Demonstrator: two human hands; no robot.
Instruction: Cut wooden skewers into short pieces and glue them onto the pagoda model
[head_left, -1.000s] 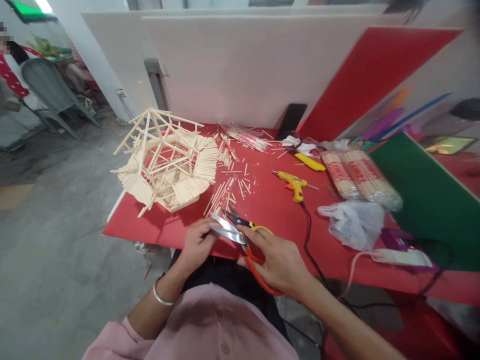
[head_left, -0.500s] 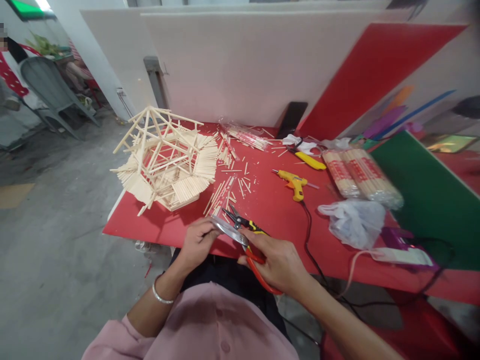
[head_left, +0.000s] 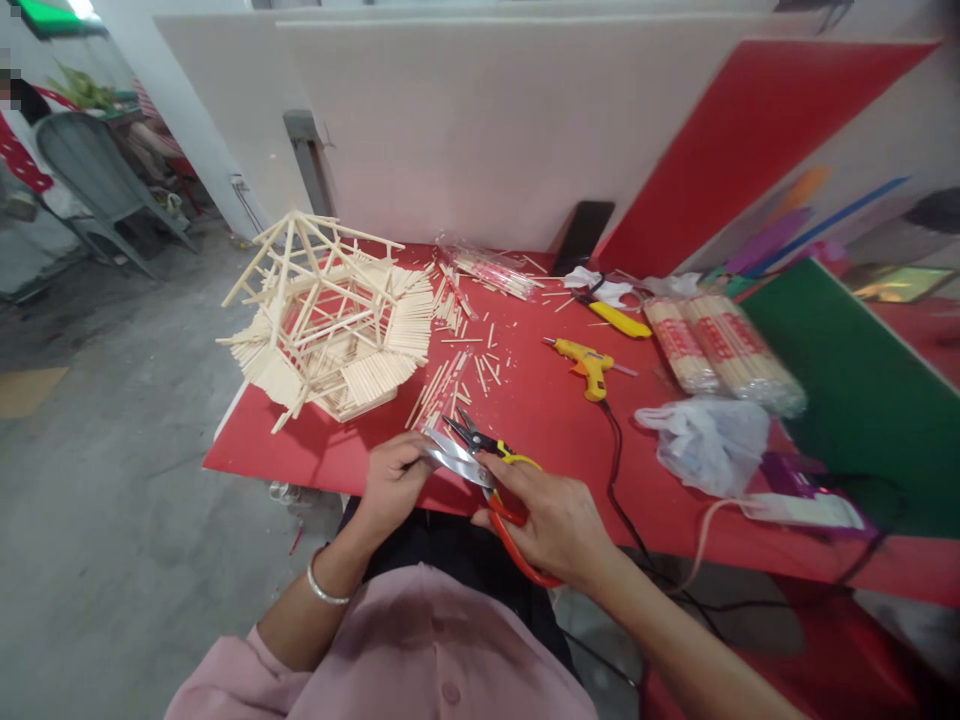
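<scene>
My right hand [head_left: 551,520] is closed on the red handles of a pair of scissors [head_left: 480,478], whose silver blades point left toward my left hand [head_left: 394,480]. My left hand is pinched at the blade tips on something small that I cannot make out. Both hands hover over the near edge of the red table [head_left: 547,420]. A second, black-and-yellow cutter [head_left: 480,440] lies just beyond the scissors. Loose wooden sticks [head_left: 450,385] are scattered ahead of my hands. A stick-built house model [head_left: 330,320] stands at the table's left end.
A yellow glue gun [head_left: 589,367] with a black cord lies mid-table. Wrapped stick bundles [head_left: 720,350], a crumpled plastic bag [head_left: 705,440] and a yellow knife [head_left: 619,320] sit to the right. White and red boards stand behind, a green board [head_left: 855,400] at right. A grey chair [head_left: 97,185] stands far left.
The scissor blades have shifted slightly between closing and opening at my left fingertips. Both hands stay in the same place; the view has tilted a little.
</scene>
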